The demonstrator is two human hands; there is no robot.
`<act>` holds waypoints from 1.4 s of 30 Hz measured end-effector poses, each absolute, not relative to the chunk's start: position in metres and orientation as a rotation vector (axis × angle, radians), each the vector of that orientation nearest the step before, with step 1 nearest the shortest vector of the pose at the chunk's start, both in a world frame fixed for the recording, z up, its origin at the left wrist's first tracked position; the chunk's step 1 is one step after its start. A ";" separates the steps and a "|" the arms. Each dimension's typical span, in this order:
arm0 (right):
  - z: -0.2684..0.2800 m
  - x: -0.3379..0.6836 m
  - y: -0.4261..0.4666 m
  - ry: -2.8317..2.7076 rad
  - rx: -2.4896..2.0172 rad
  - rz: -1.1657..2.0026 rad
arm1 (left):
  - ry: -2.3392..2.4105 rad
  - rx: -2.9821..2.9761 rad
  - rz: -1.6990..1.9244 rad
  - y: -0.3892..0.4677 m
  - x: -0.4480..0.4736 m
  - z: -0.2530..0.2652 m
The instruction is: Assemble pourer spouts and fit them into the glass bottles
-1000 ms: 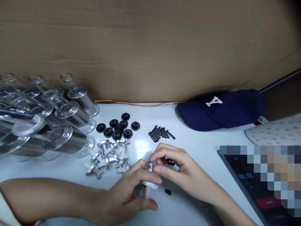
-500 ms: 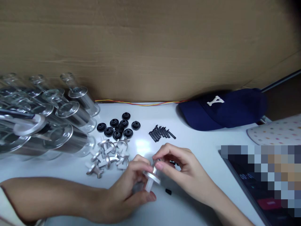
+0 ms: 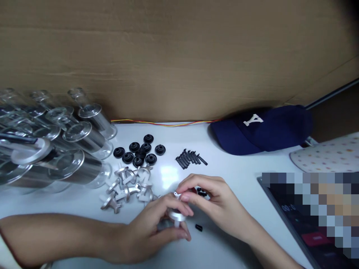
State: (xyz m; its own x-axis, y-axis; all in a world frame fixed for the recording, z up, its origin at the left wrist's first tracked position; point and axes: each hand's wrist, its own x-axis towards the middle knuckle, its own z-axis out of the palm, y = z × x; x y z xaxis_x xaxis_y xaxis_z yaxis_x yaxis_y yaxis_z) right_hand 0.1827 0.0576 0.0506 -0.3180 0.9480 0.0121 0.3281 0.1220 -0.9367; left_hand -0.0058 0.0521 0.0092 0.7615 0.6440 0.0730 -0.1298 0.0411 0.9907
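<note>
our left fingers grip a flanged metal fitting [image 3: 177,215] at the near centre, left hand [image 3: 146,228] around it; our right hand [image 3: 217,201] pinches its upper tip. we judge this one partway done, the loose fittings [image 3: 127,193] to the left awaiting work. our fingers hide much of its neck; the glass vessels [image 3: 97,170] are partly cut off at left.

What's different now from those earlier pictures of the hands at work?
The silver piece, tilted in the left hand half a second ago, now stands more upright, its pale tip showing by the right hand. Nothing was visibly let go. The black discs and black rods lie as before.
</note>
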 end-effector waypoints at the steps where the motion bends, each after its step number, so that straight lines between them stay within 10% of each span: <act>1: 0.051 0.184 0.058 -1.771 -1.250 1.170 | 0.458 1.387 0.609 0.052 -0.006 0.008; 21: 0.043 0.218 0.068 -2.318 -1.461 0.962 | 0.470 1.504 0.537 0.053 -0.009 0.011; 42: 0.045 0.195 0.061 -1.742 -1.203 0.984 | 0.367 1.591 0.510 0.055 -0.012 0.014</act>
State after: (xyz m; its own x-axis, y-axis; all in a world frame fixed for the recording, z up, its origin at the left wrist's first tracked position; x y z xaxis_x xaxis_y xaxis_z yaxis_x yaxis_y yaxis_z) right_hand 0.1951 0.0614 0.0447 -0.2424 0.9549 0.1714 0.3465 0.2502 -0.9040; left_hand -0.0115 0.0549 0.0144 0.8461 0.5228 0.1036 -0.0679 -0.0871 0.9939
